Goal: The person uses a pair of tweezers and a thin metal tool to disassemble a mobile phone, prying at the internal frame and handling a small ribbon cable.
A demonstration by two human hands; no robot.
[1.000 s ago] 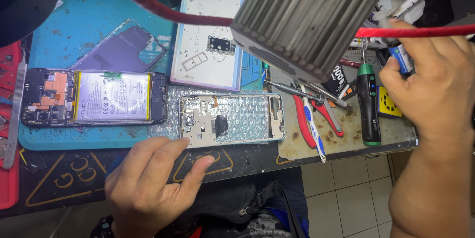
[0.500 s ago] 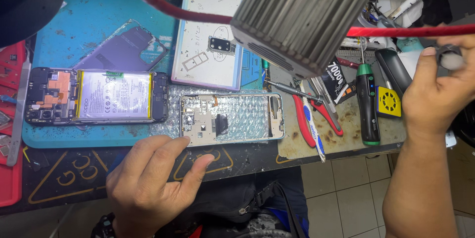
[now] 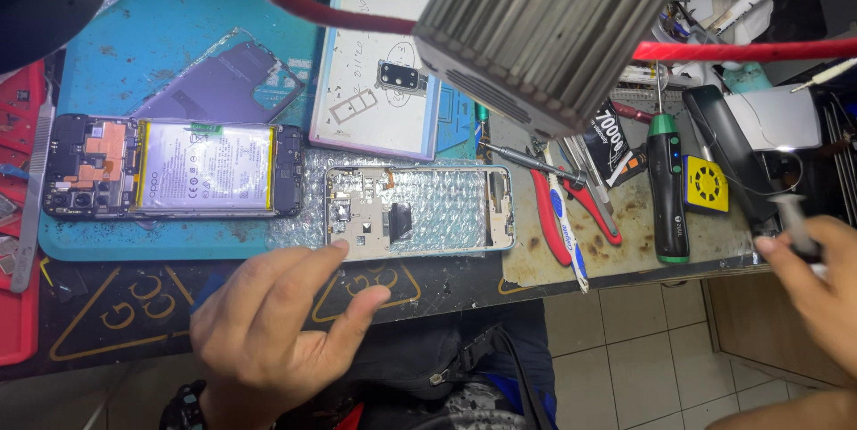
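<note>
Nearest the camera, the left hand (image 3: 268, 323) rests spread and empty, fingertips touching the near edge of the bare phone frame (image 3: 420, 211) lying on bubble wrap. The right hand (image 3: 817, 283) pinches a small syringe-like tube (image 3: 790, 216) off to the side. Beyond, the opened phone (image 3: 174, 168) shows its battery; its back cover (image 3: 384, 55) lies farther off, so reassembly looks undone.

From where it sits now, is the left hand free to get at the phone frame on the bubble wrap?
Probably yes. The left hand lies open just below the phone frame, fingertips at its near edge, and holds nothing. Nothing lies between them; the pliers lie off to the right.
</note>
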